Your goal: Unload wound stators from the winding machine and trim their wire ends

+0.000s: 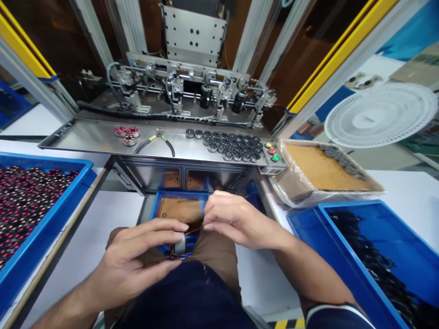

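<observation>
My left hand (137,256) grips a small motor stator (179,246) between thumb and fingers, held on its edge above my lap. The stator has a grey metal rim, with copper windings on its left side. From its top a thin copper wire (194,229) runs to the right. My right hand (233,219) is closed in a pinch at the other end of this wire; its fingertips are partly hidden. Below both hands, a blue bin (154,208) with a brown sheet in it stands between my knees.
On the metal ledge (82,137) lie several wound stators (128,139), pliers (159,133) and many black stators (233,145), beside push buttons (272,151). Blue trays of parts flank me: left tray (85,168), right tray (343,235). A lined carton (291,180) and a white fan (377,116) stand right.
</observation>
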The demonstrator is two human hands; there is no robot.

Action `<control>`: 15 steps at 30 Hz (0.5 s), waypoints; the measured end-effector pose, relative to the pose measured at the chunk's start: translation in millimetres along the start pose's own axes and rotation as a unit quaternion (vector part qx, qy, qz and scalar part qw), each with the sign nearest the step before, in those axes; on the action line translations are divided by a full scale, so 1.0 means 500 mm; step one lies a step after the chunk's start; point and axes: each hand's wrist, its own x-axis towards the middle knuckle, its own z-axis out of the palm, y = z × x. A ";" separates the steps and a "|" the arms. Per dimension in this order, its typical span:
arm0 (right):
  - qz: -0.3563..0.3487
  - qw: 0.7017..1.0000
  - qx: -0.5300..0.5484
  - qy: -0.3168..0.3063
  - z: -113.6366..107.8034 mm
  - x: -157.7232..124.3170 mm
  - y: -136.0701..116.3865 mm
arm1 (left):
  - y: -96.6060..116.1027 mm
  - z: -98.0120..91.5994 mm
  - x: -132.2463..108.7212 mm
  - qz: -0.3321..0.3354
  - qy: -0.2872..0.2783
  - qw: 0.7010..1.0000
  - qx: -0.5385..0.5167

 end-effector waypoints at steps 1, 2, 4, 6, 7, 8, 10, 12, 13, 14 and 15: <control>0.017 1.000 0.007 -0.023 -0.007 0.009 0.011 | -0.002 -0.004 -0.006 -0.015 0.021 1.000 -0.012; 0.042 0.999 0.008 -0.032 -0.014 0.024 0.025 | -0.004 -0.006 -0.013 -0.037 0.052 0.998 -0.027; 0.105 0.994 -0.013 -0.013 -0.018 0.072 0.061 | -0.012 -0.007 -0.024 -0.096 0.132 0.984 -0.066; 0.178 0.980 -0.073 0.039 -0.010 0.145 0.103 | -0.022 -0.004 -0.031 -0.161 0.214 0.957 -0.113; 0.213 0.969 -0.113 0.061 -0.001 0.188 0.126 | -0.027 -0.001 -0.033 -0.188 0.245 0.942 -0.133; 0.249 0.952 -0.156 0.081 0.009 0.232 0.149 | -0.032 0.001 -0.034 -0.211 0.262 0.929 -0.152; 0.291 0.932 -0.193 0.100 0.032 0.316 0.191 | -0.042 0.005 -0.039 -0.243 0.276 0.912 -0.184; 0.330 0.915 -0.208 0.102 0.050 0.383 0.224 | -0.049 0.005 -0.047 -0.260 0.277 0.901 -0.207; 0.346 0.909 -0.210 0.098 0.057 0.407 0.236 | -0.052 0.003 -0.053 -0.266 0.282 0.897 -0.212; 0.359 0.904 -0.211 0.094 0.062 0.425 0.246 | -0.054 0.000 -0.059 -0.269 0.289 0.894 -0.211; 0.365 0.902 -0.211 0.091 0.065 0.437 0.254 | -0.055 -0.003 -0.065 -0.272 0.296 0.892 -0.205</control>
